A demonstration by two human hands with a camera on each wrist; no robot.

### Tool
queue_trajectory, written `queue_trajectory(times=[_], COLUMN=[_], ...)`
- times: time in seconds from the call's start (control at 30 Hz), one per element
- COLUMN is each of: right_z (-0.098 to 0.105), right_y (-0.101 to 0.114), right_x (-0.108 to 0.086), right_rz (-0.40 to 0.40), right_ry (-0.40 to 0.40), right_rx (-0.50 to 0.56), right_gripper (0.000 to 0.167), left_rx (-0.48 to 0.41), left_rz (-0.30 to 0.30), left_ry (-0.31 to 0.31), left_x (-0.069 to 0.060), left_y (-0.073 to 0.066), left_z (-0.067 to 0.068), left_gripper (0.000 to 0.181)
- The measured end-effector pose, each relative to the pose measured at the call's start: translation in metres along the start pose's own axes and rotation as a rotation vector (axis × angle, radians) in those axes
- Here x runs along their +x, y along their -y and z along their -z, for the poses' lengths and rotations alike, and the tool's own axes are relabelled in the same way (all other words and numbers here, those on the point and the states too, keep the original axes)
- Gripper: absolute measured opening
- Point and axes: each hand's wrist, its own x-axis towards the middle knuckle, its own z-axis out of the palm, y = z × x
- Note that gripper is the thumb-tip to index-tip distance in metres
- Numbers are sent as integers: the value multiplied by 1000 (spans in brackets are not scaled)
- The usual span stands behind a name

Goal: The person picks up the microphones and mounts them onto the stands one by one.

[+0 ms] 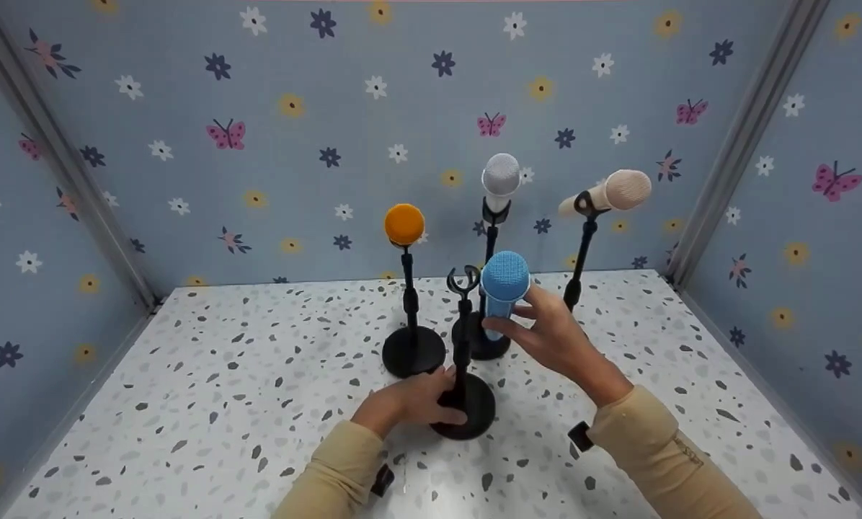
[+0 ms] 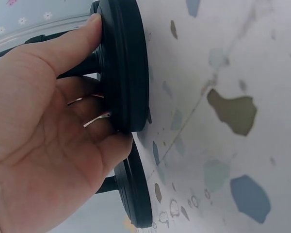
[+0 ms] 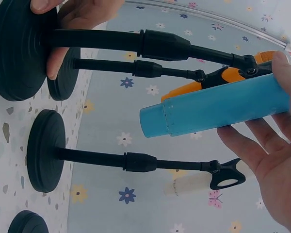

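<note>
My right hand point(image 1: 557, 337) holds a blue microphone point(image 1: 505, 277) by its handle, head up, just right of the black stand's empty cradle. In the right wrist view the blue handle point(image 3: 208, 109) lies between thumb and fingers, apart from the clip. My left hand point(image 1: 413, 398) grips the round base point(image 1: 478, 409) of that black microphone stand point(image 1: 463, 339). Seen from the left wrist, the thumb lies on the base's edge point(image 2: 128, 73) and the fingers curl under the other side of it.
Behind stand an orange microphone point(image 1: 404, 224), a white microphone point(image 1: 501, 176) and a beige microphone point(image 1: 627, 190), each in its own black stand. The speckled tabletop point(image 1: 207, 389) is bounded by flowered panels point(image 1: 294, 158) at the back and sides.
</note>
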Motion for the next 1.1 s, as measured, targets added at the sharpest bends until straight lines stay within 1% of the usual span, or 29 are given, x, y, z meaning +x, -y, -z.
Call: queue_trajectory(times=[0.1,0.17,0.27,0.4,0.57,0.67,0.8,0.9,0.97,1.03,1.1], right_z=[0,0,0,0,6,10,16,23,28,33,39], right_y=[2,3,4,3,4,7,13,20,26,35,46], right_x=[1,2,2,2,3,4,3,5,7,11,16], right_rz=[-11,-8,5,27,63,72,87,104,124,148,183], right_ry=[-2,-6,-10,-14,-28,-44,-67,-94,-110,-126,-144], right_rx=[8,14,17,34,49,32,8,-3,-10,-19,-36], right_gripper=[56,56,55,54,53,54,55,54,54,54,53], left_rx=[-3,10,13,-8,-38,-24,9,-44,-114,-199,-265], left_rz=[-18,-27,-38,-50,-70,-94,-148,-198,-232,-260,-290], left_ry=[0,0,0,-1,-21,-50,-111,-184,-235,-283,-330], left_x=[1,3,3,4,4,4,2,-2,-6,-10,-14], left_y=[1,0,0,2,4,4,1,-5,-12,-21,-31], left_z=[0,0,0,-1,-2,-2,0,6,13,20,27], left_gripper=[79,79,77,75,80,73,46,33,31,37,43])
